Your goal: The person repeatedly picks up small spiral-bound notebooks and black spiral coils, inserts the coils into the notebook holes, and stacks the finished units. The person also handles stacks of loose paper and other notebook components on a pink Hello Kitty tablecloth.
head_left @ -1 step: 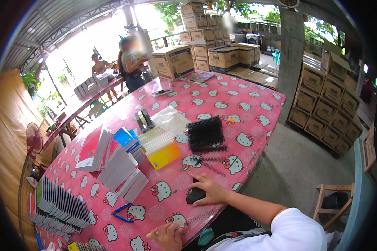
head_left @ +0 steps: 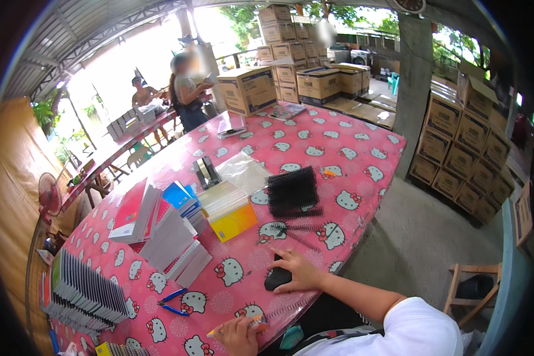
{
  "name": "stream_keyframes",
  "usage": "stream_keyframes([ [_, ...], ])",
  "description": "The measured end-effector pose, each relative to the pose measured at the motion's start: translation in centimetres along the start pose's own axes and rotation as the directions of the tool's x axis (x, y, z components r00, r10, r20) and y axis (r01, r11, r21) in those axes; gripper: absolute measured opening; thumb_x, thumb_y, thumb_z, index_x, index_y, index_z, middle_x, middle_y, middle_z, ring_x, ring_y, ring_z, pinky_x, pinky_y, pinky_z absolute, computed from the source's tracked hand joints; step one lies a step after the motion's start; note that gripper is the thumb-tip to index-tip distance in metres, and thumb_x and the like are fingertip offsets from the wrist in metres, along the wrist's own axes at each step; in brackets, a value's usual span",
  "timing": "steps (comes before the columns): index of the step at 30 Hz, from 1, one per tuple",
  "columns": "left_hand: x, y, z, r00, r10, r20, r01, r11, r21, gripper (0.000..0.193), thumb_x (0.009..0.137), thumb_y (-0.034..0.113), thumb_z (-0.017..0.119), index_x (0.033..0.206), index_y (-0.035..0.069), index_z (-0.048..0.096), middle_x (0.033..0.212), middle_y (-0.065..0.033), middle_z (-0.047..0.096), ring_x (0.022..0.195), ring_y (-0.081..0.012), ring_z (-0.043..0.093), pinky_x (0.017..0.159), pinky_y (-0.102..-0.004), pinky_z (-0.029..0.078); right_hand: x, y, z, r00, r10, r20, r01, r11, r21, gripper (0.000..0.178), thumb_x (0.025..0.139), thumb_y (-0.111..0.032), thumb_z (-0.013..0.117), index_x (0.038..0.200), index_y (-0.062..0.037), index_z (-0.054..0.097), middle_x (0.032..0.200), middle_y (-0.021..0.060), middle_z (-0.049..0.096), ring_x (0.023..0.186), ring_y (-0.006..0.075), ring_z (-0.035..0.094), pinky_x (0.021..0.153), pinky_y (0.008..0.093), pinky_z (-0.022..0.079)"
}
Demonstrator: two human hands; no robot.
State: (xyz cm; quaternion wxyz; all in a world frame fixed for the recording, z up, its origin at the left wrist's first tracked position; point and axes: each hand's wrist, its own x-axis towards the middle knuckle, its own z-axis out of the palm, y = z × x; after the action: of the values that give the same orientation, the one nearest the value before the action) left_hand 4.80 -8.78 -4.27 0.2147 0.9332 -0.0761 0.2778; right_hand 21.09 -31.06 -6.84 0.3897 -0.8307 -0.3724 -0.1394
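Note:
My right hand [head_left: 299, 273] spans a small black object [head_left: 279, 279] at the table's near edge, thumb and fingers gripping its sides; I cannot make out its kind. My left hand [head_left: 237, 335] is curled over a flat orange-coloured piece [head_left: 259, 324], mostly hidden beneath it. A thin spiral binding coil [head_left: 288, 310] extends from beside this piece toward the table edge. Blue-handled pliers [head_left: 173, 302] lie to the left of my hands. Beyond my right hand are loose black coils [head_left: 291, 231] and a thick bundle of black spiral coils [head_left: 292, 193].
The pink patterned table [head_left: 362, 154] bears yellow notebooks [head_left: 231, 222], blue notebooks [head_left: 181, 199], red-covered stacks [head_left: 133, 216], spiral-bound notebooks [head_left: 89, 291], a tape dispenser [head_left: 206, 172] and a plastic sheet [head_left: 243, 169]. A carton [head_left: 246, 89] stands at the far end; two people are beyond the table.
The view has shifted very slightly. Both my hands stay in the same places.

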Motion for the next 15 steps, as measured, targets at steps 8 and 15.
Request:
stream_keyframes([
  [8, 0.7, 1.1, -0.7, 1.000, -0.026, 0.002, 0.026, 0.998, 0.052, 0.018, 0.083, 0.026, 0.059, 0.096, 0.015, 0.064, 0.096, -0.0025, 0.064, 0.097, -0.0208, 0.058, 0.092, -0.0442, 0.032, -0.2, 0.3, 0.4, 1.000, -0.017, -0.002, 0.017, 0.999, -0.027, 0.062, 0.062, -0.045, 0.080, 0.108, -0.0076, 0.062, 0.134, 0.0230, 0.043, 0.116, 0.0424, 0.043, 0.098, 0.0481, 0.038],
  [15, 0.3, -0.4, 0.6, 1.000, -0.020, 0.020, 0.019, 0.999, 0.046, 0.021, 0.076, 0.031, 0.069, 0.092, 0.019, 0.063, 0.092, 0.0023, 0.061, 0.090, -0.0165, 0.058, 0.092, -0.0423, 0.029, -0.2, -2.2, 2.3, 0.944, 0.110, 0.312, -0.319, 0.548, 0.773, 0.055, 0.075, -0.039, 0.073, 0.118, -0.0070, 0.060, 0.130, 0.0164, 0.052, 0.119, 0.0247, 0.049, 0.102, 0.0384, 0.036],
])
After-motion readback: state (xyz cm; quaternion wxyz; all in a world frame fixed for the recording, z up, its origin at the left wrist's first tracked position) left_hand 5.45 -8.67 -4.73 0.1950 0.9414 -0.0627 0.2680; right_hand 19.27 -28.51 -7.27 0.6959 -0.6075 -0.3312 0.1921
